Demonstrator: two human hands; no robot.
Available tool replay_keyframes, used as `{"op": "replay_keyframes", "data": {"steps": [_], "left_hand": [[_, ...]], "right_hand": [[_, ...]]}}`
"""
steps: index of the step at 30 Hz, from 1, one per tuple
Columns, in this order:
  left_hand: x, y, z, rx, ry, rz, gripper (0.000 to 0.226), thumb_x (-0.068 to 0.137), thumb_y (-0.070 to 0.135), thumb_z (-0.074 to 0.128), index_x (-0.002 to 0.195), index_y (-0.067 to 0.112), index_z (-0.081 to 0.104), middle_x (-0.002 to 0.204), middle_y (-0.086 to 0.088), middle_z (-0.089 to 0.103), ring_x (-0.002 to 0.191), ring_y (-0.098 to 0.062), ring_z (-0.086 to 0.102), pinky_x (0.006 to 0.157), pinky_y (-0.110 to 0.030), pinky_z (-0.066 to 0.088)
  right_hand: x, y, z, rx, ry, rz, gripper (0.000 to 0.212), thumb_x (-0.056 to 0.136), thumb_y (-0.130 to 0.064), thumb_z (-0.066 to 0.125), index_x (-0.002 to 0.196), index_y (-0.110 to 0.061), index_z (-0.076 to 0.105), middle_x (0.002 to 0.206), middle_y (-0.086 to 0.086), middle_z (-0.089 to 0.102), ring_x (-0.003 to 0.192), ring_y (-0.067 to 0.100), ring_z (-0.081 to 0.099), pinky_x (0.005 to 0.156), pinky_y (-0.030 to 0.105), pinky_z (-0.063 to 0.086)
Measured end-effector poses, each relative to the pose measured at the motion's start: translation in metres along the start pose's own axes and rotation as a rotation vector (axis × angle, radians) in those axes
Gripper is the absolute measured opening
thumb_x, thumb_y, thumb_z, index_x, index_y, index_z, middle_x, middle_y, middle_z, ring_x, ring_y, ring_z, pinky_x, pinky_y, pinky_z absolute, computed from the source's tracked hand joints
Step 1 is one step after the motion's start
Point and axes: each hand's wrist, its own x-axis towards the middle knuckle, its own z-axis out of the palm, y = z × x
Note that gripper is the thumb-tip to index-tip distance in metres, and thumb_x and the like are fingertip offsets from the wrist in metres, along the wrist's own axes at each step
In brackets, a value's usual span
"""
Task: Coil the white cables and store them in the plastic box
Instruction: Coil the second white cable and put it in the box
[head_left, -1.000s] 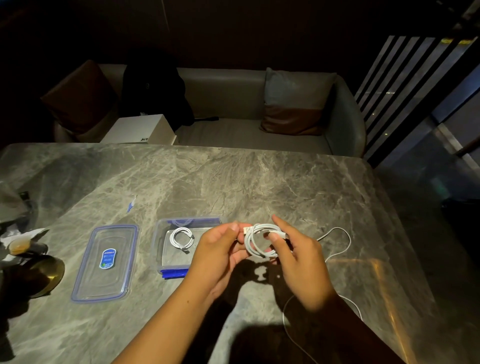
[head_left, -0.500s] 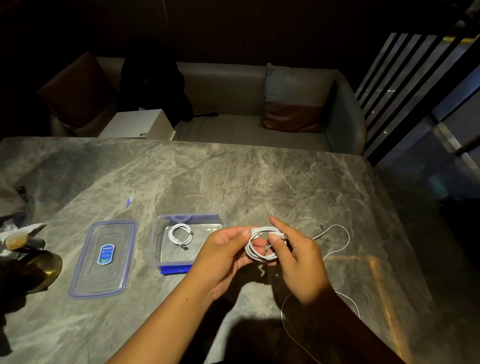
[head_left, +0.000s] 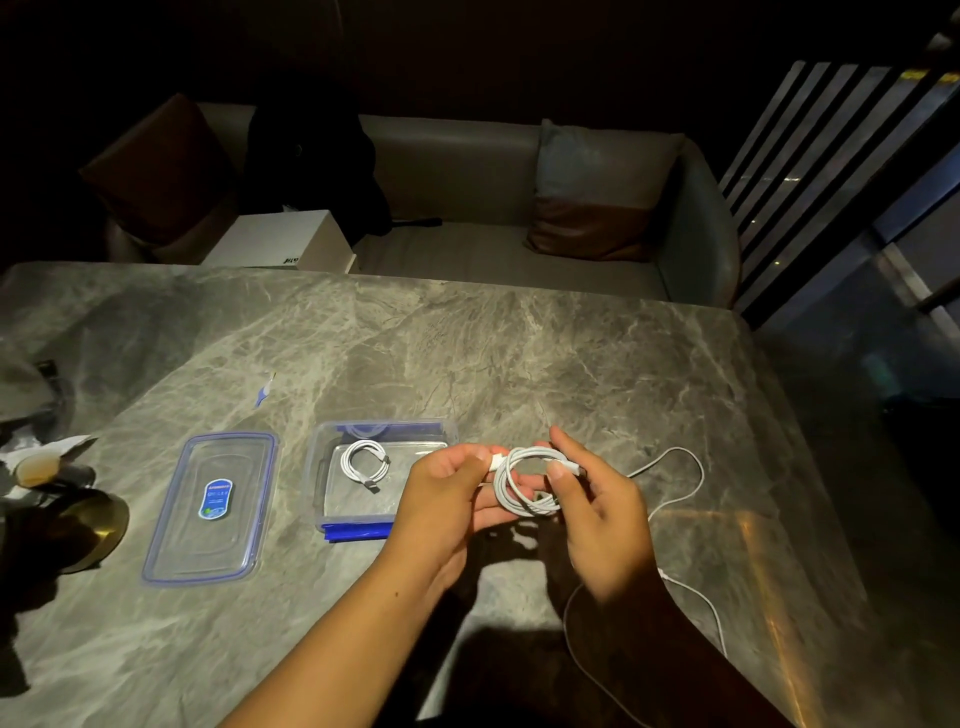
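- The left hand (head_left: 457, 499) holds one side of a white cable coil (head_left: 530, 480), its thumb and fingers pinched on the loops beside a white plug end.
- The right hand (head_left: 597, 519) pinches the opposite side of the same coil, thumb pressed on the top strand, the other fingers curled loosely under it.
- The coil hangs between the two hands, above the table (head_left: 519, 353) near its near edge, and stands roughly upright facing the camera.
- The cable's loose tail (head_left: 675, 467) is not yet wound: it runs from the right hand out toward the table's right edge, loops back and trails toward the near edge under the right forearm.
- The plastic box (head_left: 322, 467) lies open just left of the left hand, its long axis running from the near edge toward the far edge; a smaller coiled cable (head_left: 363, 462) already sits inside.
- The left hand is the nearer to the box, so I judge the drop will go leftward, once the tail is wound in.
- The box lid (head_left: 210, 506) lies flat further left, apart from the box.
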Motion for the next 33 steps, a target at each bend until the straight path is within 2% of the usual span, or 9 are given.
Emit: {"op": "replay_keyframes", "data": {"steps": [2, 5, 9, 14, 17, 20, 23, 27, 33], "left_hand": [[0.0, 0.0, 0.001, -0.012, 0.015, 0.008, 0.025, 0.102, 0.008, 0.042, 0.093, 0.002, 0.064, 0.078, -0.014, 0.075, 0.067, -0.023, 0.073, 0.064, -0.034, 0.06], [0.001, 0.0, 0.001, -0.044, 0.04, 0.019, 0.023, 0.101, 0.007, 0.042, 0.092, 0.004, 0.063, 0.076, -0.013, 0.074, 0.066, -0.022, 0.072, 0.061, -0.031, 0.058], [0.0, -0.002, 0.001, -0.075, 0.066, 0.012, 0.021, 0.1, 0.005, 0.041, 0.092, 0.004, 0.061, 0.074, -0.014, 0.073, 0.063, -0.022, 0.07, 0.065, -0.034, 0.057], [0.002, -0.001, -0.002, 0.004, 0.058, 0.078, 0.018, 0.099, 0.009, 0.049, 0.085, 0.004, 0.059, 0.068, -0.011, 0.067, 0.055, -0.015, 0.065, 0.059, -0.029, 0.057], [0.003, 0.0, -0.003, -0.028, 0.072, 0.074, 0.018, 0.102, 0.012, 0.047, 0.088, 0.004, 0.055, 0.065, -0.01, 0.069, 0.051, -0.018, 0.066, 0.051, -0.027, 0.056], [0.004, -0.004, 0.003, -0.109, 0.078, 0.035, 0.015, 0.102, 0.013, 0.047, 0.09, 0.006, 0.054, 0.071, -0.013, 0.071, 0.056, -0.022, 0.068, 0.059, -0.034, 0.057], [0.005, -0.006, 0.004, -0.097, 0.071, 0.038, 0.016, 0.102, 0.013, 0.046, 0.089, 0.007, 0.054, 0.074, -0.015, 0.07, 0.057, -0.023, 0.069, 0.059, -0.033, 0.056], [0.006, -0.006, 0.003, 0.006, 0.042, 0.105, 0.008, 0.096, 0.011, 0.059, 0.09, 0.006, 0.06, 0.066, -0.006, 0.069, 0.058, -0.015, 0.068, 0.056, -0.029, 0.057], [0.009, -0.008, -0.003, 0.116, 0.016, 0.119, 0.012, 0.085, 0.009, 0.073, 0.094, 0.003, 0.068, 0.071, -0.01, 0.071, 0.065, -0.021, 0.07, 0.064, -0.034, 0.057]], "right_hand": [[0.001, -0.002, 0.001, 0.047, 0.0, 0.024, 0.036, 0.099, -0.011, 0.056, 0.126, -0.034, 0.061, 0.112, -0.008, 0.075, 0.107, 0.007, 0.07, 0.093, 0.027, 0.055], [0.002, -0.006, 0.003, 0.254, -0.027, 0.119, 0.033, 0.099, -0.003, 0.051, 0.123, -0.024, 0.061, 0.096, -0.004, 0.079, 0.095, 0.013, 0.075, 0.077, 0.021, 0.057], [0.002, -0.007, 0.006, 0.425, -0.039, 0.251, 0.027, 0.1, -0.003, 0.05, 0.119, -0.016, 0.066, 0.099, 0.012, 0.078, 0.093, 0.026, 0.076, 0.073, 0.03, 0.059], [0.003, 0.002, 0.005, 0.107, -0.021, 0.054, 0.031, 0.098, -0.005, 0.055, 0.113, -0.029, 0.068, 0.103, 0.0, 0.078, 0.097, 0.015, 0.074, 0.086, 0.029, 0.057], [0.003, 0.0, 0.004, 0.201, -0.072, 0.078, 0.033, 0.099, -0.004, 0.053, 0.119, -0.026, 0.067, 0.103, 0.001, 0.078, 0.095, 0.016, 0.075, 0.079, 0.027, 0.058], [0.002, -0.004, 0.003, 0.298, -0.044, 0.12, 0.029, 0.1, -0.003, 0.05, 0.116, -0.019, 0.069, 0.098, 0.007, 0.078, 0.089, 0.022, 0.076, 0.069, 0.028, 0.059], [0.001, -0.002, 0.004, 0.226, -0.005, 0.079, 0.03, 0.101, -0.006, 0.05, 0.11, -0.025, 0.07, 0.097, 0.006, 0.078, 0.088, 0.023, 0.076, 0.073, 0.035, 0.059], [0.003, 0.005, 0.002, 0.066, 0.017, 0.007, 0.028, 0.1, -0.01, 0.054, 0.117, -0.026, 0.07, 0.102, -0.004, 0.077, 0.099, 0.015, 0.073, 0.092, 0.039, 0.056], [0.008, 0.005, 0.003, 0.065, -0.01, 0.034, 0.03, 0.1, -0.011, 0.054, 0.116, -0.033, 0.068, 0.095, -0.007, 0.078, 0.09, 0.013, 0.073, 0.088, 0.034, 0.055]]}}
